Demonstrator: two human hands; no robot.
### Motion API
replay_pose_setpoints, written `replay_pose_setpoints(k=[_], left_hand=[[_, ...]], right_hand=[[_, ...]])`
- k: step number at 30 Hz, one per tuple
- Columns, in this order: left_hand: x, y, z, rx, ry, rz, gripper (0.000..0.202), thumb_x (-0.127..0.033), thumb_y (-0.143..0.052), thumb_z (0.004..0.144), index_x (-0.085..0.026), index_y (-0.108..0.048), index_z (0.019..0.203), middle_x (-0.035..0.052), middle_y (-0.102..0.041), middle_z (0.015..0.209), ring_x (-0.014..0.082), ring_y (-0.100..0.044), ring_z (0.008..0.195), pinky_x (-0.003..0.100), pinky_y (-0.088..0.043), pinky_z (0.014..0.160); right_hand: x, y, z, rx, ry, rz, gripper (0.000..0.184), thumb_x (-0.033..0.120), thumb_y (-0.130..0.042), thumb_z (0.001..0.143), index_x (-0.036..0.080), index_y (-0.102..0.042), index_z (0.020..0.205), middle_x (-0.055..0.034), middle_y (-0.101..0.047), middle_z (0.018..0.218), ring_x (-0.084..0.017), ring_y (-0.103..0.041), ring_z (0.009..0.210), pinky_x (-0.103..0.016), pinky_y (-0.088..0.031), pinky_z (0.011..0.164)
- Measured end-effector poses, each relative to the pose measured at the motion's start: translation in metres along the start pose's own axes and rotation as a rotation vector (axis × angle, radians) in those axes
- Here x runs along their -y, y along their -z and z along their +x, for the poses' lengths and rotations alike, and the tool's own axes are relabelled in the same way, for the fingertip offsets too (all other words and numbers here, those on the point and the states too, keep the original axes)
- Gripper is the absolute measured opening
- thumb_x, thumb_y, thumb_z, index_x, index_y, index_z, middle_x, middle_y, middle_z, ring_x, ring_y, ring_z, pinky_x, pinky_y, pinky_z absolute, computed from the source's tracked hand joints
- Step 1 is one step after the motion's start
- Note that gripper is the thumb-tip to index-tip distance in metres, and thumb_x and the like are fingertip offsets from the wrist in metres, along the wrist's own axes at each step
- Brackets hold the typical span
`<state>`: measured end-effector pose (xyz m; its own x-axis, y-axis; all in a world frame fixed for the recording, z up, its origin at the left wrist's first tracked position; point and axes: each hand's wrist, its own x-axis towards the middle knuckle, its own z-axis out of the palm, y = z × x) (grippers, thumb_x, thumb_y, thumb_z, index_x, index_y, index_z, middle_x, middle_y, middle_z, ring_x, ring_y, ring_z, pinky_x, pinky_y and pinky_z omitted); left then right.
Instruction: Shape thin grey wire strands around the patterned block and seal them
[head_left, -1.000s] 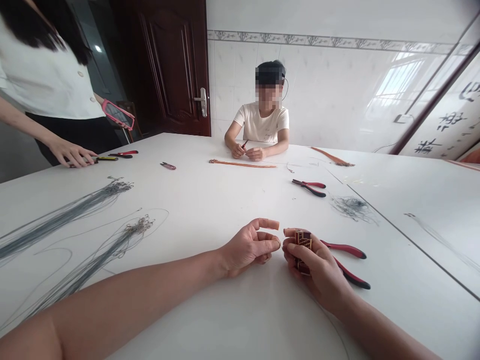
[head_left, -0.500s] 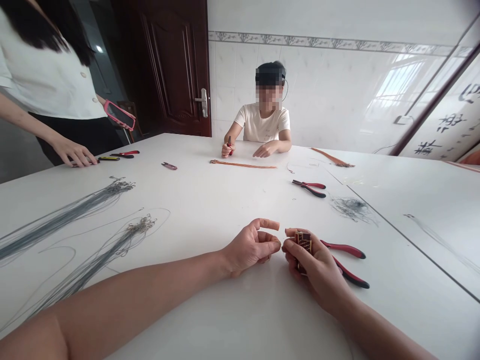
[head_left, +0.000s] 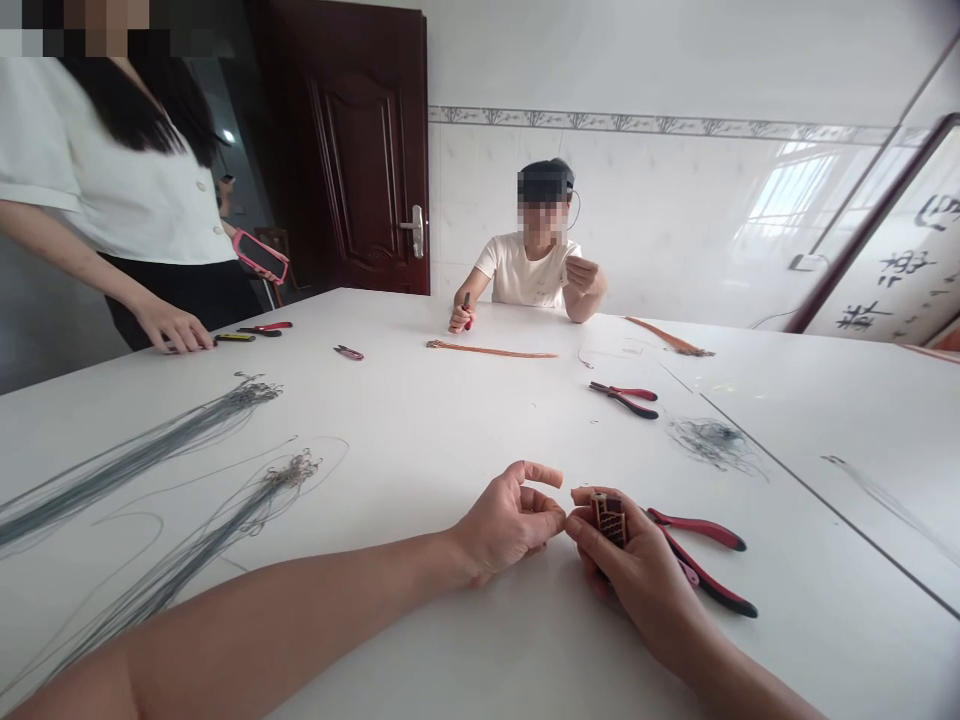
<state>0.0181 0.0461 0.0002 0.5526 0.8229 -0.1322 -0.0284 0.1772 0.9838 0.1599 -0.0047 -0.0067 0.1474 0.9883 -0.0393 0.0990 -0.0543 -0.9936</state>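
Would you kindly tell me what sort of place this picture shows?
It looks like a small workroom for handwork: bundles of thin grey strands and red-and-black pliers lie on a white table, where another person sits holding a tool.

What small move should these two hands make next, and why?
Perhaps the left hand should ease slightly away from the right hand, which holds a patterned lighter-like object: both pinch close together, seemingly on something too fine to see.

The right grip (head_left: 646, 565) holds a patterned object (head_left: 611, 522).
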Motion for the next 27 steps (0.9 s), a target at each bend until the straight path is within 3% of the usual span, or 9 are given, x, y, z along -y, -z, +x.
replay_pose_setpoints(k=[3, 6, 11, 15, 20, 27], left_hand=[[0.001, -0.001, -0.003, -0.006, -0.015, -0.035, 0.041, -0.025, -0.063, 0.07, -0.02, -0.045, 0.107, -0.0043, -0.049, 0.07, 0.0031, -0.038, 0.052, 0.02, -0.03, 0.051], [0.001, -0.001, -0.006, 0.007, -0.044, -0.078, 0.038, -0.02, -0.061, 0.07, -0.02, -0.047, 0.105, -0.0043, -0.049, 0.069, 0.0034, -0.038, 0.053, 0.019, -0.03, 0.051], [0.001, -0.002, -0.007, 0.006, -0.093, -0.11, 0.03, -0.015, -0.057, 0.069, -0.019, -0.05, 0.098, -0.0046, -0.047, 0.068, 0.0033, -0.037, 0.053, 0.019, -0.029, 0.051], [0.001, -0.002, -0.006, -0.026, -0.101, -0.115, 0.03, -0.016, -0.059, 0.068, -0.017, -0.05, 0.096, -0.0044, -0.047, 0.067, 0.0032, -0.037, 0.052, 0.02, -0.029, 0.051], [0.004, -0.002, -0.005, -0.027, -0.107, -0.137, 0.03, -0.018, -0.061, 0.068, -0.017, -0.05, 0.096, -0.0048, -0.048, 0.067, 0.0031, -0.038, 0.053, 0.02, -0.03, 0.053], [0.01, -0.003, -0.004, -0.037, -0.085, -0.159, 0.032, -0.019, -0.065, 0.065, -0.018, -0.053, 0.094, -0.0035, -0.05, 0.067, 0.0052, -0.043, 0.056, 0.02, -0.033, 0.054]], right_hand=[[-0.004, 0.002, 0.003, -0.085, 0.04, -0.141, 0.04, 0.053, -0.054, 0.075, 0.023, -0.048, 0.101, 0.0043, -0.048, 0.061, -0.011, -0.042, 0.048, -0.025, -0.032, 0.046], [-0.009, 0.006, 0.007, -0.14, 0.144, -0.352, 0.037, 0.048, -0.05, 0.078, 0.025, -0.046, 0.106, -0.0007, -0.056, 0.075, -0.018, -0.054, 0.069, -0.033, -0.041, 0.064], [-0.02, 0.012, 0.012, -0.076, 0.38, -0.628, 0.03, 0.035, -0.049, 0.079, 0.026, -0.048, 0.108, -0.006, -0.06, 0.102, -0.025, -0.055, 0.096, -0.039, -0.041, 0.079], [-0.023, 0.015, 0.015, -0.005, 0.504, -0.742, 0.021, 0.029, -0.05, 0.081, 0.024, -0.052, 0.101, -0.0044, -0.063, 0.1, -0.024, -0.054, 0.094, -0.038, -0.041, 0.08], [-0.025, 0.018, 0.016, 0.085, 0.45, -0.797, 0.025, 0.034, -0.049, 0.083, 0.025, -0.05, 0.106, -0.004, -0.061, 0.103, -0.024, -0.052, 0.098, -0.038, -0.042, 0.082], [-0.04, 0.016, 0.019, 0.006, 0.53, -0.75, 0.027, 0.037, -0.049, 0.082, 0.024, -0.053, 0.105, -0.007, -0.062, 0.101, -0.027, -0.053, 0.095, -0.042, -0.041, 0.08]])
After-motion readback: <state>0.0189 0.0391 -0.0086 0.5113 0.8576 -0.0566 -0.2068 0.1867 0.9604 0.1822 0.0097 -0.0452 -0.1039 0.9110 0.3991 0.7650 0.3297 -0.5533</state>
